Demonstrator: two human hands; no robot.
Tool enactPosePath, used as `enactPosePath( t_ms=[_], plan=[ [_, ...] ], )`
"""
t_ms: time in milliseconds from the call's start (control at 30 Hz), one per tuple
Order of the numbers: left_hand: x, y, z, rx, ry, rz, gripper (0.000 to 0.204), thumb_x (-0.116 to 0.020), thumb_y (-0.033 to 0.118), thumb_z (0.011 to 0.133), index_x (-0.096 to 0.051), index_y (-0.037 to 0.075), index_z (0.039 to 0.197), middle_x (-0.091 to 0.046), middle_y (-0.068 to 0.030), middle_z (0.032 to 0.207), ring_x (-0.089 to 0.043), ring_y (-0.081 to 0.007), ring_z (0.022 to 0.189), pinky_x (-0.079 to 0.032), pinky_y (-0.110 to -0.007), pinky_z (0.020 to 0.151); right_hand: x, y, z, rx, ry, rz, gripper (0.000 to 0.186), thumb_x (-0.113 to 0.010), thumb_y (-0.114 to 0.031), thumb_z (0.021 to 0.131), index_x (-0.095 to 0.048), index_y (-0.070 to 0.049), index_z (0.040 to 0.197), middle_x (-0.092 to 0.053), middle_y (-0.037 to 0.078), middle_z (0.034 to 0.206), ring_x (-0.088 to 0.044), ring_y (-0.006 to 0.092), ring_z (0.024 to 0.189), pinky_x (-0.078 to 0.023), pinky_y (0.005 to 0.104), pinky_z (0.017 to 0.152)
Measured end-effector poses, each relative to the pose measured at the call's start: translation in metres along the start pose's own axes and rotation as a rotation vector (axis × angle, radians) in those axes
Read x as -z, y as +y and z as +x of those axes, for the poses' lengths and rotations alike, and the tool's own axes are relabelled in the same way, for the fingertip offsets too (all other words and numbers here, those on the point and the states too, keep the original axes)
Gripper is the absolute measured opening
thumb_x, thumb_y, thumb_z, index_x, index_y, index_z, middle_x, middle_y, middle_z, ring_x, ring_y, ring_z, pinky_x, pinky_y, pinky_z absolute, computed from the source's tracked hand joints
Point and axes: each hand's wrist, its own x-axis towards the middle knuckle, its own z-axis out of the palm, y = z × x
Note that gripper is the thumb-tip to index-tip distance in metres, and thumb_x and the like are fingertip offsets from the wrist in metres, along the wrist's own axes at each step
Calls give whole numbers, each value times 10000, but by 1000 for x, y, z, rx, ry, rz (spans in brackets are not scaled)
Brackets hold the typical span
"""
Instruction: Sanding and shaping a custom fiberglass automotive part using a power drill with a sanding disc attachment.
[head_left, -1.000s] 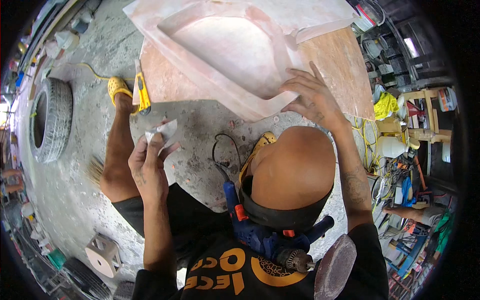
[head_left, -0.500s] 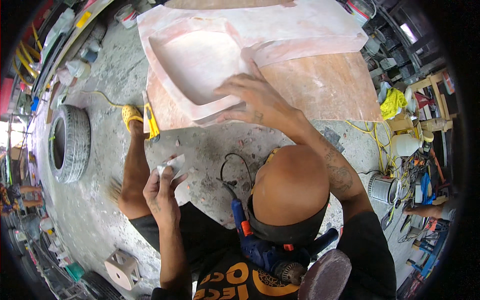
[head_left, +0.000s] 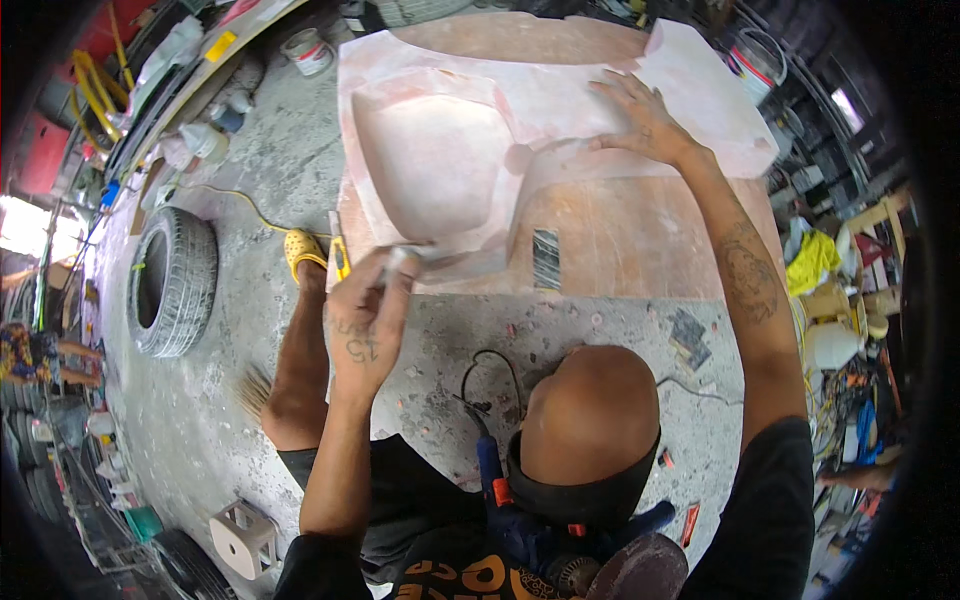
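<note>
A pale pink-white moulded panel (head_left: pixel 700 105) with a deep rounded recess lies on a flat brownish board (head_left: pixel 650 240) in front of me. My left hand (head_left: pixel 365 310) pinches a small folded whitish sheet (head_left: pixel 408 258) at the near left corner of the recess rim; blur hides whether it touches. With fingers spread, my right hand (head_left: pixel 645 125) rests on the panel's upper surface, right of the recess. A yellow utility knife (head_left: pixel 340 255) lies at the board's left edge. The dark blue power tool (head_left: pixel 492 480) with a round sanding disc (head_left: pixel 640 572) rests on my lap.
A dark strip (head_left: pixel 546 258) lies on the board, with a dark scrap (head_left: pixel 689 338) on the concrete floor. A tyre (head_left: pixel 175 283) and a stool (head_left: pixel 243 540) stand at left. Buckets (head_left: pixel 307 52) and clutter line both sides. Another person's arm (head_left: pixel 860 476) shows at far right.
My right hand has left the recess's near right rim for the panel top, farther right. My left hand has moved forward from above my leg to the panel's near edge, still pinching the sheet.
</note>
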Motion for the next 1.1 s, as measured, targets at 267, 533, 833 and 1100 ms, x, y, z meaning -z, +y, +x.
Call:
enactPosePath(
  t_ms=[267, 533, 833, 1100],
  plan=[
    [-25, -155, -102, 361, -501, 134, 175, -654, 91, 970, -682, -16, 1105, -721, -153, 927, -694, -279, 781, -547, -350, 724, -26, 49, 64, -134, -2, 115, 813, -518, -672, 992, -423, -111, 1573, -335, 167, 1659, -230, 361, 1569, -182, 502, 1281],
    [-29, -200, -146, 367, -416, 332, 483, -700, 135, 964, -573, 2, 1411, -668, -280, 1284, -668, -396, 1197, -550, -421, 967, -66, 42, 124, -207, -256, 111, 752, -466, -628, 1033, -396, -136, 1598, -356, 155, 1657, -282, 349, 1549, -182, 471, 1287],
    [2, 21, -164, 33, -832, -409, 754, -842, 263, 869, -498, 38, 1501, -425, -212, 1545, -467, -394, 1409, -447, -490, 1146, -65, 29, 118, -202, -152, 177, 992, -443, -862, 888, -479, -129, 1556, -416, 248, 1605, -345, 409, 1519, -254, 488, 1259],
    [11, 38, -203, 34, -876, -366, 873, -873, 323, 828, -442, 77, 1546, -387, -212, 1514, -394, -400, 1444, -397, -526, 1185, -30, -29, 55, -291, -193, 93, 954, -433, -812, 933, -495, -73, 1535, -457, 253, 1574, -357, 394, 1513, -176, 508, 1276]
  ],
)
